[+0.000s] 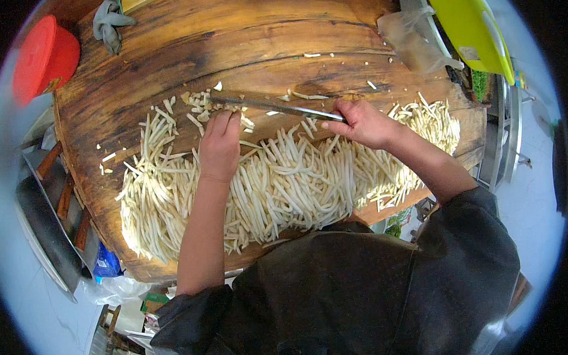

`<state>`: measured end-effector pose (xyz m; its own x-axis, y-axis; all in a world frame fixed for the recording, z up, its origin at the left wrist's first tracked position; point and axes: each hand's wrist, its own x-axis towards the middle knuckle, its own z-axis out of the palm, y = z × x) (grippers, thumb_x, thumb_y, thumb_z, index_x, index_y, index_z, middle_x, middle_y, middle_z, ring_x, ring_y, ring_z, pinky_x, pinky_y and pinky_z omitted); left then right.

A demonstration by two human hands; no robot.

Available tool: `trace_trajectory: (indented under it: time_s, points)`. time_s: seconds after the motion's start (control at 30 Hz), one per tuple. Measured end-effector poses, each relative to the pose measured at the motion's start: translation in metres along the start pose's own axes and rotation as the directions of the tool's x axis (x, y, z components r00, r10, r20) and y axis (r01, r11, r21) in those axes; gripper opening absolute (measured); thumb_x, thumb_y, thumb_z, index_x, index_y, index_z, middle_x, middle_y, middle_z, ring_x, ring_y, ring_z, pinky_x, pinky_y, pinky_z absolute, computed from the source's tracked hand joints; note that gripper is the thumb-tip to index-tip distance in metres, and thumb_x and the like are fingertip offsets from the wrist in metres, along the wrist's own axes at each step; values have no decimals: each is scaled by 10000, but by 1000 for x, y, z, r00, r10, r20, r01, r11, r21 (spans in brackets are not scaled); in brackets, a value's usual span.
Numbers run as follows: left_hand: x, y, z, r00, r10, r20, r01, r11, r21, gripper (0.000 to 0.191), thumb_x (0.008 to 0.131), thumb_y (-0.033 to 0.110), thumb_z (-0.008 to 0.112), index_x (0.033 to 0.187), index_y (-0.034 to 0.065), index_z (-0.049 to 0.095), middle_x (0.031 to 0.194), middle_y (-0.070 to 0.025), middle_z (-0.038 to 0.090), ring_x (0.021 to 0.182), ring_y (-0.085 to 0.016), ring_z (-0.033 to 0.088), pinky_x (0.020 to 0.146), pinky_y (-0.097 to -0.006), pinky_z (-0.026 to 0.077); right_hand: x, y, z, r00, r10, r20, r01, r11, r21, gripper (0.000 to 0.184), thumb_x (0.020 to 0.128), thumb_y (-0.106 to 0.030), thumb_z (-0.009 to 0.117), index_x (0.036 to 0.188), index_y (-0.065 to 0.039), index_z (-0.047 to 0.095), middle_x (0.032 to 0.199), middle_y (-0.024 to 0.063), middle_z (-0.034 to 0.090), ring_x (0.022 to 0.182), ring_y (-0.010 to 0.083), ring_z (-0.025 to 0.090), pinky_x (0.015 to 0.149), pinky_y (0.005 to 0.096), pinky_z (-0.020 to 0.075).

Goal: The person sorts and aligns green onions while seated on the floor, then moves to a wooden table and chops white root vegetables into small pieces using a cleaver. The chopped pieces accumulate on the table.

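Note:
My right hand (359, 124) is closed around the dark handle of a long-bladed knife (281, 108). The blade points left across the wooden worktop and ends beside a small heap of chopped pale pieces (198, 101). My left hand (220, 140) is just below the blade near its tip, with fingers bent downward over pale scraps; whether it grips any of them is hidden. A long pile of thin, pale vegetable strips or stems (293, 177) lies along the near side of the worktop, beneath and between my forearms. Shorter cut lengths (432, 125) are heaped at its right end.
A red plastic bowl (57, 58) stands at the upper left, near grey gloves (110, 26). At the upper right are a yellow-green plastic basin (468, 25) and a clear plastic bag (413, 39). Loose scraps dot the wooden worktop (260, 42). Wooden-handled tools (66, 197) are beyond its left edge.

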<state>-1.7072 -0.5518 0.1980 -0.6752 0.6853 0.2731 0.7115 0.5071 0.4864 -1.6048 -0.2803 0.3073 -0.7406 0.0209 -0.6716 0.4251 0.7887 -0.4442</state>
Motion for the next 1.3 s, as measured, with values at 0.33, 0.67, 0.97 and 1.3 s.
trace_trajectory:
  time_s: [0.33,0.67,0.97,1.3]
  points:
    - [7,-3,15,1000,-1,12,1,1000,31,186,741,8,574,923,27,606,898,-121,557,884,-296,570,761,-366,500,-7,6,5,998,52,27,-53,996,68,448,900,-430,588,953,14,560,801,236,616,767,378,617,701,437,489]
    - [1,-1,7,995,-40,93,35,998,50,109,767,18,587,873,47,592,927,-121,583,857,-311,582,775,-376,506,42,-1,43,984,-174,-21,175,984,19,550,895,-495,544,960,51,541,775,254,622,770,405,629,729,467,506]
    - [15,-2,5,997,-39,72,45,995,-86,150,816,23,581,962,30,618,1033,-141,607,928,-321,582,813,-382,497,15,21,17,997,12,-75,13,943,331,508,883,-490,595,1002,4,584,737,194,609,706,306,612,672,388,486]
    - [11,-6,19,1000,-9,-19,9,1000,12,130,757,-5,603,884,15,623,969,-128,615,890,-296,593,777,-360,509,22,13,8,994,-101,-37,102,994,29,520,896,-481,559,919,38,560,780,251,618,767,423,612,688,456,490]
